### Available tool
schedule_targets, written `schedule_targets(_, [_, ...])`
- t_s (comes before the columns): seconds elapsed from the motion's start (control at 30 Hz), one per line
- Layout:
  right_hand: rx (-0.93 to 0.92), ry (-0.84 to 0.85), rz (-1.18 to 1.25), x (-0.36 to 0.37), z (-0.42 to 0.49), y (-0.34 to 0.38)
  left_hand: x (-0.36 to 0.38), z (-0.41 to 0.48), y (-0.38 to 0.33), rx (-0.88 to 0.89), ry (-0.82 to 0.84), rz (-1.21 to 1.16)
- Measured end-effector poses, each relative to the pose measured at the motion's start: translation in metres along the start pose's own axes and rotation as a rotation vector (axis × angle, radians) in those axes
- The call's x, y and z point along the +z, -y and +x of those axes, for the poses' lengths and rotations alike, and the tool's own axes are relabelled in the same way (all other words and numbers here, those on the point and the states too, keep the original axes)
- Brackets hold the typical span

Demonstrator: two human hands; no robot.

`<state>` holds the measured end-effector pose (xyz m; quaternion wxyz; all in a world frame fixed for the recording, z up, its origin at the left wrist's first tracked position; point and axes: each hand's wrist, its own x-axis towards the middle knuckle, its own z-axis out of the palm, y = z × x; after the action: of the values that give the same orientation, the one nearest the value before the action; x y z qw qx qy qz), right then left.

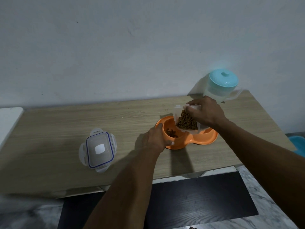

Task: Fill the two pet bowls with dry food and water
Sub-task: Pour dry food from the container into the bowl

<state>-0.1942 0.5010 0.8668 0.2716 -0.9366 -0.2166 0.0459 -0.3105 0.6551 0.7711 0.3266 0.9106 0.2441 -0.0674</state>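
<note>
1. Pale grey wall (115,47) stands behind a wood-grain tabletop (66,129); below its near edge lie a dark mat (198,195) and marbled floor (272,212).
2. An orange double bowl (194,141) sits right of the middle of the tabletop, its two wells side by side.
3. The left well (171,131) holds a small heap of brown kibble (171,133); the right well is mostly hidden behind the tub and the right hand.
4. The right hand (204,111) is closed round a clear tub (186,119), fingers over its top and side, and holds it tipped mouth-down over the left well.
5. Kibble is packed against the tub's lower side, close above the bowl's rim.
6. The left hand (155,139) rests on the left edge of the bowl, fingers curled loosely against the rim and thumb along its near side, with nothing else in it.
7. A clear lid (99,149) with a blue seal and four open clips lies flat on the tabletop, well apart to the left of the bowl.
8. A clear jug (221,90) with a teal lid stands at the far right corner by the wall, just behind the right hand.
9. Something teal (298,144) shows at the right edge, beyond the tabletop.
</note>
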Motion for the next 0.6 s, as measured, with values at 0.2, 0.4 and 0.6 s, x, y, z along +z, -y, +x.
schedule_targets(0.2, [0.013,0.01,-0.002,-0.003,0.001,0.002,-0.001,0.001,0.0,-0.01,-0.002,0.014])
schedule_targets(0.4, [0.017,0.004,-0.031,-0.001,0.0,0.008,-0.002,-0.001,0.0,-0.001,-0.004,0.023])
schedule_targets(0.6, [0.019,0.015,-0.054,-0.001,0.0,0.011,-0.003,-0.002,-0.001,-0.001,-0.003,0.028])
